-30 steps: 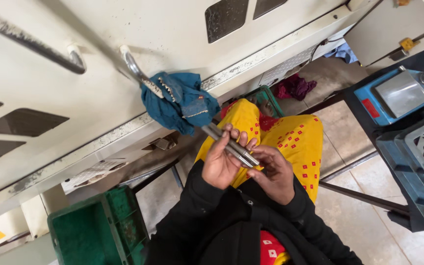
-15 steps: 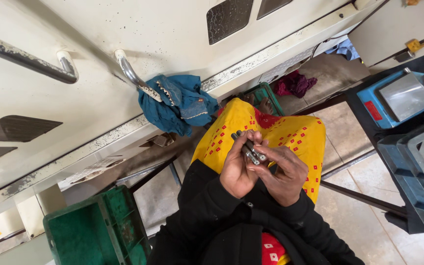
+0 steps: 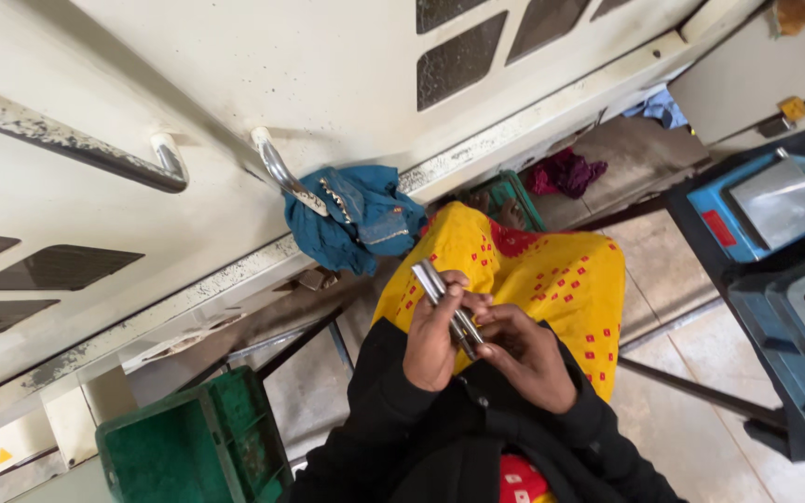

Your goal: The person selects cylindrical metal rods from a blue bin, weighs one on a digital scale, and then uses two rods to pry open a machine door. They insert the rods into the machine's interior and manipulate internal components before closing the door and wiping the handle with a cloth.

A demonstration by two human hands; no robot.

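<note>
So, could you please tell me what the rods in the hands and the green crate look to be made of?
Rods: probably bare metal, silvery with a bright sheen, held by both the left hand and the right hand. Green crate: likely moulded plastic, dull and scuffed.

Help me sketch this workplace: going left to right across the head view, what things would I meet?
Green crate → blue cloth on the handle → left hand holding the metal rods → right hand → blue machine.
</note>
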